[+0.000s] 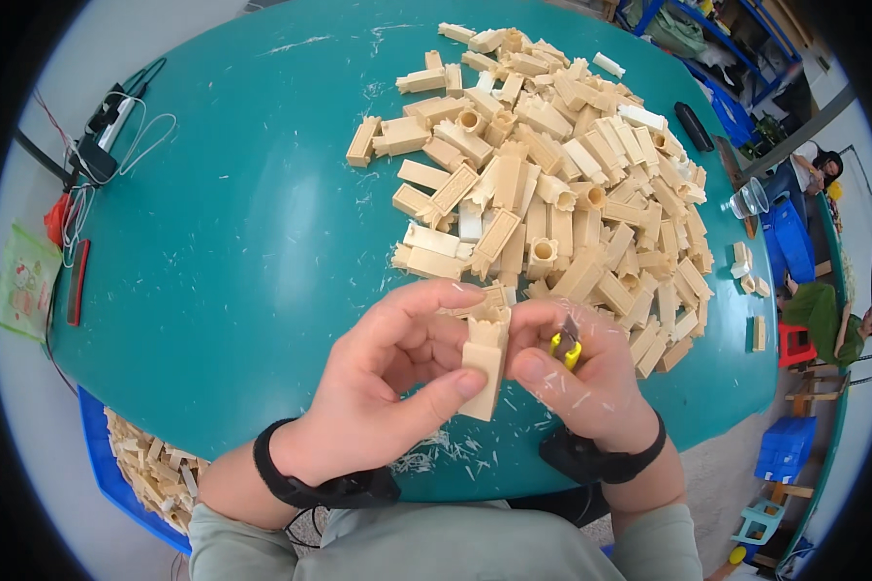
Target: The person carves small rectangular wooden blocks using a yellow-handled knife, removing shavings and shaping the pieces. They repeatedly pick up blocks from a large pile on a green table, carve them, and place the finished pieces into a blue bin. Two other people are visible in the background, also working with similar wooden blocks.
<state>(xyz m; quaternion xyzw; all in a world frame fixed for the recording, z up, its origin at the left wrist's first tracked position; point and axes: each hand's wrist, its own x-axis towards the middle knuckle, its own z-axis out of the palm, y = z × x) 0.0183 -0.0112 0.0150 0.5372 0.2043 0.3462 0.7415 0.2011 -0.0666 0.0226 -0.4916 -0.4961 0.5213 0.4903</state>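
My left hand [373, 373] grips a beige rectangular plastic piece [482, 366] between thumb and fingers. The piece stands nearly upright, its ragged, crown-like end at the top. Just to the right, my right hand [591, 382] is closed around small yellow-handled nippers [567, 346], whose dark jaws point up and away from me. Its fingertips come close to the piece; whether they touch it I cannot tell. Beyond both hands spreads a big pile of similar beige pieces [543, 242], some with round holes in their ends. Thin pale shavings [446, 457] lie on the table below my hands.
The green table [213, 290] carries a power strip with cables [111, 126], a red bar [79, 281], a clear cup [749, 198] and a black case [693, 127]. A blue bin [97, 426] of pieces stands lower left. Two people sit far right, near a red stool [795, 346].
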